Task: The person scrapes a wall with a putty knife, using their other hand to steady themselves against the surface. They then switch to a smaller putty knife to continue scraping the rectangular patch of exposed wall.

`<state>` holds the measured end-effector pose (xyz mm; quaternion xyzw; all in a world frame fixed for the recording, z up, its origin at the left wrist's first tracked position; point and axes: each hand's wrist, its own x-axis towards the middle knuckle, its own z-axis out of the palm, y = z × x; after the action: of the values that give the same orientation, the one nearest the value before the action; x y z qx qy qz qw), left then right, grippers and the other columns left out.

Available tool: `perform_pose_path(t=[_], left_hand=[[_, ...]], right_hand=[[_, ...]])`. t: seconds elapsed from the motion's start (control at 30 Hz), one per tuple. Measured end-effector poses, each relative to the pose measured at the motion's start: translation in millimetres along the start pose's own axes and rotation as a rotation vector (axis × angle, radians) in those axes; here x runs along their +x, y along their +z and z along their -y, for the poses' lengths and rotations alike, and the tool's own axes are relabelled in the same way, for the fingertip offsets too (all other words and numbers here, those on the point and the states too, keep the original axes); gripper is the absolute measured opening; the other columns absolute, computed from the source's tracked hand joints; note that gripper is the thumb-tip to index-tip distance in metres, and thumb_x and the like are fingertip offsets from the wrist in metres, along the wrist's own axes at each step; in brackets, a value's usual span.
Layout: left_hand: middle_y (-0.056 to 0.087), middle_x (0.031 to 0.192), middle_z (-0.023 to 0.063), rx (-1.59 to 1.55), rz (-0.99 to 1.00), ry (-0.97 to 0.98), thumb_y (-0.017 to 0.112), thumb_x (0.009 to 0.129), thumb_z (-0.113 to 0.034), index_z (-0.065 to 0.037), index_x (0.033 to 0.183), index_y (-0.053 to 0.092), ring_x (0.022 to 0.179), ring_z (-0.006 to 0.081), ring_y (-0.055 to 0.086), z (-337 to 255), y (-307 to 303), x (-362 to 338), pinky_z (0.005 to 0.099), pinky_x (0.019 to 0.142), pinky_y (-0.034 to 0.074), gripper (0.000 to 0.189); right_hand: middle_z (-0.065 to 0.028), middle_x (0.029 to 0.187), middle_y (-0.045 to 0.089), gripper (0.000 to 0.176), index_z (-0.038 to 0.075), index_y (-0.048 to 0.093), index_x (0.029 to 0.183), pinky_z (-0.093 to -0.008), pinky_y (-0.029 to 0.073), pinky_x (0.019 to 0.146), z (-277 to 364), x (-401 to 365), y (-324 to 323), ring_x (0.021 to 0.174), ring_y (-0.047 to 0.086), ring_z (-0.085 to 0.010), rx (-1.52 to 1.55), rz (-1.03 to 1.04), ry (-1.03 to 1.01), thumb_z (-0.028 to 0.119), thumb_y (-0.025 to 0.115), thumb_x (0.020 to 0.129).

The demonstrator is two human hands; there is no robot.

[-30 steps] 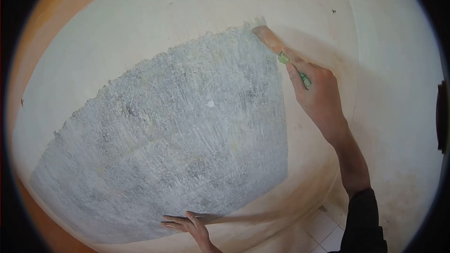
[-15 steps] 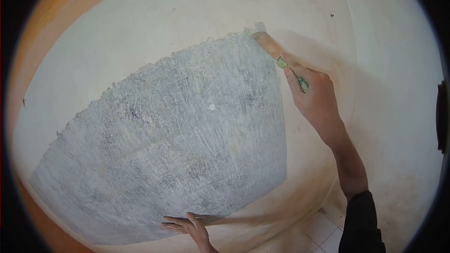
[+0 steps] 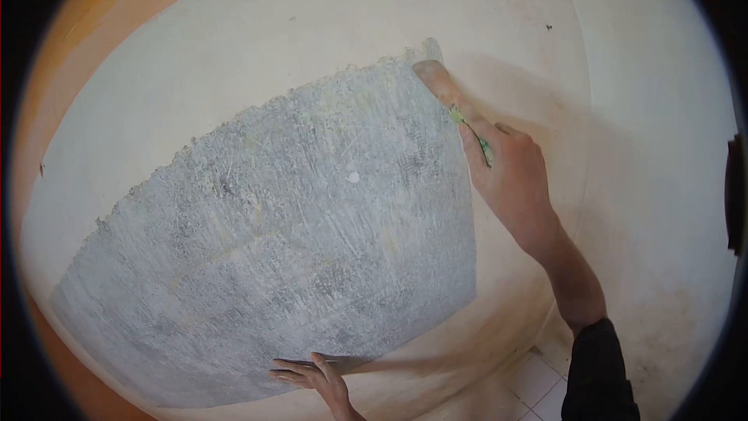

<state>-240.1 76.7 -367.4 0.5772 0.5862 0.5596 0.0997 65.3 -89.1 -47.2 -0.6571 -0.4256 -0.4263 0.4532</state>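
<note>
My right hand [image 3: 510, 160] is closed round the green handle of a scraper [image 3: 438, 82], whose wide blade points up and left. The blade lies at the upper right corner of a large grey scraped patch [image 3: 312, 210] on the cream wall [image 3: 327, 8]. Along the top of this patch the edge is ragged, while its right side runs straight. Low down, my left hand [image 3: 315, 378] rests against the lower part of the patch with its fingers stretched out and nothing in them.
At the right, the wall meets another pale wall [image 3: 654, 109] in a corner. Orange paint [image 3: 117, 15] borders the top and left. White floor tiles [image 3: 538, 386] show at the bottom right, and a dark object [image 3: 733, 195] stands at the right edge.
My right hand and the scraper have moved slightly down and left, and the blade now sits a little lower on the patch. My left hand has stayed nearly in place.
</note>
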Motion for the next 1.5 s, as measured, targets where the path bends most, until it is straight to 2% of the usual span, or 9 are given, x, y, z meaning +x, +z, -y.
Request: perform_pose_path(t=[0.23, 0.33, 0.4, 0.5, 0.7, 0.8, 0.93, 1.1, 1.5], left_hand=[[-0.021, 0.16, 0.0331, -0.006, 0.005, -0.03, 0.035, 0.1, -0.068, -0.004, 0.16, -0.01, 0.15, 0.049, -0.016, 0, 3, 0, 0.0647, 0.119, -0.001, 0.098], [-0.019, 0.16, 0.0348, -0.014, -0.009, -0.012, 0.034, 0.1, -0.068, -0.006, 0.16, -0.009, 0.15, 0.0502, -0.015, -3, 2, -1, 0.0639, 0.119, 0.0, 0.096], [-0.02, 0.161, 0.0333, -0.01, 0.001, -0.019, 0.034, 0.1, -0.068, -0.005, 0.16, -0.01, 0.15, 0.0496, -0.015, -2, 2, -1, 0.0642, 0.119, -0.001, 0.097], [-0.022, 0.161, 0.0315, -0.018, 0.019, -0.024, 0.034, 0.1, -0.068, -0.004, 0.16, -0.011, 0.15, 0.0487, -0.017, -1, 4, 2, 0.0645, 0.119, -0.001, 0.098], [-0.024, 0.161, 0.0303, -0.03, 0.044, -0.018, 0.034, 0.1, -0.068, -0.006, 0.16, -0.011, 0.15, 0.0475, -0.019, -3, -3, 0, 0.0641, 0.119, -0.003, 0.097], [-0.024, 0.161, 0.03, -0.031, 0.064, -0.016, 0.033, 0.1, -0.069, -0.006, 0.16, -0.012, 0.15, 0.0471, -0.019, -3, -9, -2, 0.064, 0.119, -0.003, 0.098], [-0.024, 0.161, 0.03, -0.031, 0.051, -0.028, 0.032, 0.099, -0.071, -0.006, 0.16, -0.012, 0.15, 0.0468, -0.019, -7, -4, -1, 0.0643, 0.119, -0.003, 0.099], [-0.024, 0.161, 0.03, -0.038, 0.045, -0.033, 0.031, 0.099, -0.072, -0.006, 0.16, -0.012, 0.15, 0.0468, -0.019, -5, -1, -1, 0.0645, 0.119, -0.003, 0.099], [-0.019, 0.161, 0.0327, -0.018, -0.012, -0.03, 0.032, 0.102, -0.067, -0.008, 0.161, -0.009, 0.151, 0.0491, -0.015, -6, 7, -1, 0.0634, 0.12, -0.001, 0.093]], right_hand=[[-0.0152, 0.066, 0.059, 0.036, 0.02, 0.064, 0.136, -0.0447, 0.052, 0.06, 4, 7, 1, 0.059, 0.063, -0.0323, -0.056, -0.027, -0.022, 0.028, 0.056, 0.101], [-0.015, 0.064, 0.059, 0.036, 0.02, 0.063, 0.136, -0.0455, 0.052, 0.061, 4, 18, 8, 0.061, 0.064, -0.0336, -0.025, -0.075, -0.054, 0.028, 0.056, 0.101], [-0.0151, 0.063, 0.058, 0.037, 0.019, 0.063, 0.135, -0.0444, 0.052, 0.06, 13, 46, -1, 0.061, 0.064, -0.0335, 0.09, -0.045, 0.018, 0.028, 0.057, 0.101], [-0.0151, 0.061, 0.056, 0.037, 0.018, 0.064, 0.135, -0.0424, 0.051, 0.058, 14, 13, 1, 0.057, 0.062, -0.0319, -0.002, -0.047, -0.095, 0.028, 0.059, 0.1], [-0.0145, 0.061, 0.056, 0.037, 0.019, 0.064, 0.135, -0.0417, 0.05, 0.059, 14, 20, -2, 0.054, 0.06, -0.0302, 0.067, -0.048, -0.03, 0.026, 0.06, 0.099], [-0.0141, 0.061, 0.056, 0.036, 0.02, 0.066, 0.134, -0.0418, 0.05, 0.059, 14, 2, -5, 0.055, 0.06, -0.0304, -0.018, -0.003, -0.003, 0.026, 0.06, 0.099], [-0.0137, 0.061, 0.056, 0.034, 0.02, 0.067, 0.132, -0.0417, 0.05, 0.058, 1, 17, 4, 0.056, 0.061, -0.0298, 0.052, -0.097, -0.048, 0.027, 0.06, 0.1], [-0.0159, 0.064, 0.06, 0.034, 0.02, 0.066, 0.133, -0.0423, 0.051, 0.06, -3, 0, 0, 0.058, 0.063, -0.0316, 0.019, 0.005, 0.015, 0.027, 0.059, 0.1], [-0.0162, 0.065, 0.06, 0.035, 0.021, 0.067, 0.133, -0.0432, 0.05, 0.059, -15, 26, -4, 0.057, 0.062, -0.0328, 0.094, -0.046, -0.04, 0.028, 0.06, 0.099]])
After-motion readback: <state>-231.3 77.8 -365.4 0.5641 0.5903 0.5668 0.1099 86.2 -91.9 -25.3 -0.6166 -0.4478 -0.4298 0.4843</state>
